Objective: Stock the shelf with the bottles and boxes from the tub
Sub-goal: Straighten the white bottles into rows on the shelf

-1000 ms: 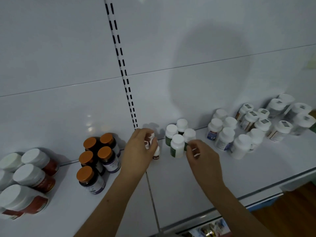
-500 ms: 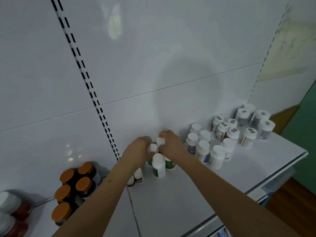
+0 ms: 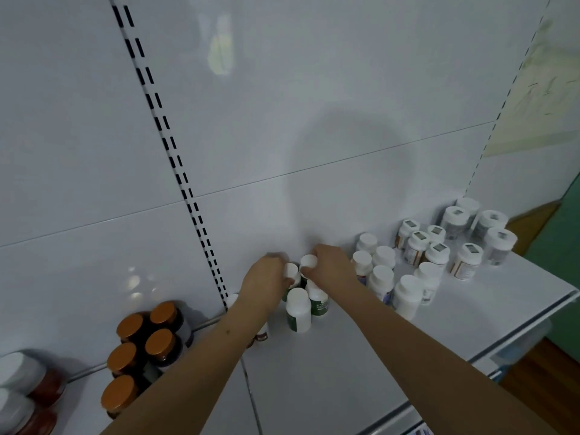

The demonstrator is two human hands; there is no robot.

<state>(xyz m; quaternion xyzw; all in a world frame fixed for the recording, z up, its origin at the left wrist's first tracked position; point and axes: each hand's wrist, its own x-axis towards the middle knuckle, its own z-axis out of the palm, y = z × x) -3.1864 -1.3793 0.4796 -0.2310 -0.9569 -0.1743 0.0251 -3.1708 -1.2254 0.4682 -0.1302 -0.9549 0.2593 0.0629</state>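
From the head camera we see the shelf (image 3: 345, 356) already well stocked. Our left hand (image 3: 266, 282) curls round the cap of one green-label bottle (image 3: 290, 271) at the back of the cluster, and our right hand (image 3: 329, 266) pinches the cap of its neighbour (image 3: 308, 262); both seem to stand on the shelf, though our fingers hide their bases. Two more green-label bottles (image 3: 298, 309) stand in front. The tub is out of view, so what remains we cannot tell. Orange-capped jars (image 3: 147, 340) crowd the left, white-capped bottles (image 3: 408, 277) the right, leaving little room.
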